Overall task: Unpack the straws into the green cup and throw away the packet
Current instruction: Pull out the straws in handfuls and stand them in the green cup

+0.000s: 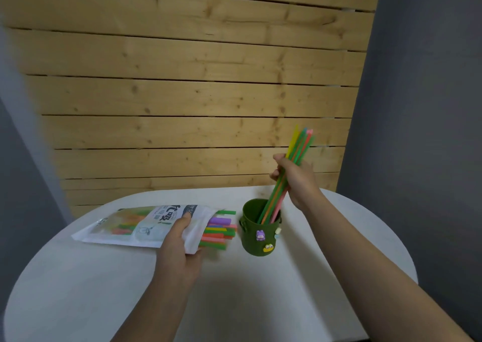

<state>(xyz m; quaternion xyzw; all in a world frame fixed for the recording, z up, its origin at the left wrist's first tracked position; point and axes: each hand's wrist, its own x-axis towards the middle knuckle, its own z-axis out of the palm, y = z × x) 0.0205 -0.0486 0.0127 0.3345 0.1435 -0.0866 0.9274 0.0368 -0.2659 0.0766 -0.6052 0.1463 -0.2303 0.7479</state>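
A dark green cup (pixel 259 240) with small cartoon stickers stands on the white round table (pixel 234 289). My right hand (pixel 294 177) grips a bunch of coloured straws (pixel 300 148) whose lower ends reach inside the cup while the tops lean up to the right. To the left, a white straw packet (pixel 135 226) lies on its side, and my left hand (pixel 180 247) holds it near its open end. Several more straws (pixel 219 230) stick out of that open end toward the cup.
A wooden plank wall (pixel 182 80) rises right behind the table. Grey walls (pixel 417 106) flank it on both sides. The table's curved edge runs close behind the cup and packet.
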